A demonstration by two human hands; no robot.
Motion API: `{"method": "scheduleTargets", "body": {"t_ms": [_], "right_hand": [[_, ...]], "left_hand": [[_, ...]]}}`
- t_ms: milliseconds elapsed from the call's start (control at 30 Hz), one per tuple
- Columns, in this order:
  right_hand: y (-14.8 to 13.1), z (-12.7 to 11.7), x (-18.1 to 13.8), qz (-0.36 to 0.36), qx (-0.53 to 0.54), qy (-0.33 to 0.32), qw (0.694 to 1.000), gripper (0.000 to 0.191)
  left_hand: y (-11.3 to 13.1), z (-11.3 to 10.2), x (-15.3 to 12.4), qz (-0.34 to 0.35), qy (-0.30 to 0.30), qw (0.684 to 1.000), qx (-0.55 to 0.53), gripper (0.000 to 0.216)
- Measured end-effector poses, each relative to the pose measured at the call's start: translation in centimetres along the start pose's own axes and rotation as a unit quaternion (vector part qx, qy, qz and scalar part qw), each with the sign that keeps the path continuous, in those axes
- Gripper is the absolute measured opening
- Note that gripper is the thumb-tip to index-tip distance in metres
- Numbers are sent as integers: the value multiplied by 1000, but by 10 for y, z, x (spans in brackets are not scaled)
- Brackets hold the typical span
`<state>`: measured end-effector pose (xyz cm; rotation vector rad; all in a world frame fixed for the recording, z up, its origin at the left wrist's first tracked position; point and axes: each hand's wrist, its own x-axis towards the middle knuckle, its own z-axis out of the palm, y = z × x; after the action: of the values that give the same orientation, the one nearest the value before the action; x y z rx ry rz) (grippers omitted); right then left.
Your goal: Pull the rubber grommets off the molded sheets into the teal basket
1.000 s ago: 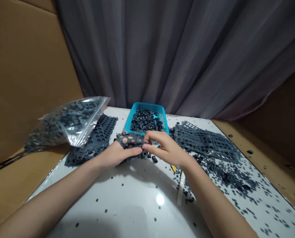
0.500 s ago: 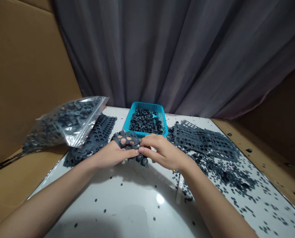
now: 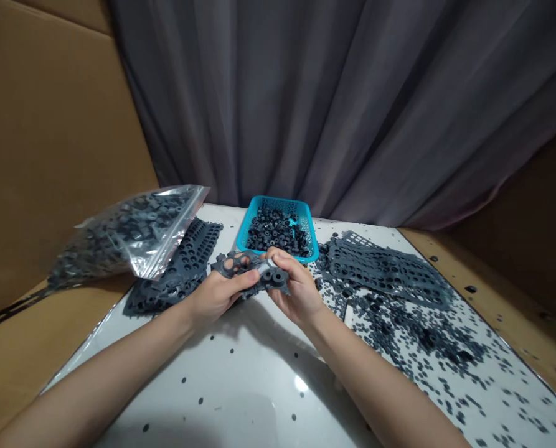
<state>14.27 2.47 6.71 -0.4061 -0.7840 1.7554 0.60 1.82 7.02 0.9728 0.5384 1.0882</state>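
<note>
A dark grey perforated rubber sheet (image 3: 235, 264) is held up above the table, with round holes on its left part and several ring-shaped pieces on its right part. My left hand (image 3: 218, 295) grips its left side, thumb lying across the top. Around its right end my right hand (image 3: 302, 291) is closed, palm turned partly up and fingers behind the sheet. Just beyond both hands stands a turquoise basket (image 3: 315, 247) holding many small black rubber rings (image 3: 273, 231).
To the left, a clear zip bag (image 3: 132, 227) full of dark pieces rests partly over perforated sheets (image 3: 196, 249). More perforated sheets (image 3: 390, 264) lie right, with small dark discs (image 3: 418, 339) scattered in front. A white stick-like object (image 3: 348, 315) is beside my right forearm. A curtain (image 3: 278, 93) hangs behind.
My right hand has rolled over from palm down to palm partly up. The sheet has tilted, so its ring-shaped pieces now face me. My left hand keeps its hold.
</note>
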Motion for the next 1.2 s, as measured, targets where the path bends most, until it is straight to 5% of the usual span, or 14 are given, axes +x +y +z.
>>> {"method": "scheduleTargets", "body": {"t_ms": [133, 367, 733, 1200], "right_hand": [[-19, -6, 4, -31, 102, -26, 994, 33], [-42, -12, 1, -78, -86, -84, 990, 34], [-38, -19, 4, -96, -180, -22, 979, 53], [-33, -19, 5, -67, -127, -58, 988, 57]], "left_hand": [[0, -4, -1, 49, 10, 998, 37, 21], [-8, -17, 5, 55, 6, 986, 159, 22], [6, -1, 8, 3, 206, 978, -36, 25], [5, 3, 8, -21, 193, 980, -34, 30]]}}
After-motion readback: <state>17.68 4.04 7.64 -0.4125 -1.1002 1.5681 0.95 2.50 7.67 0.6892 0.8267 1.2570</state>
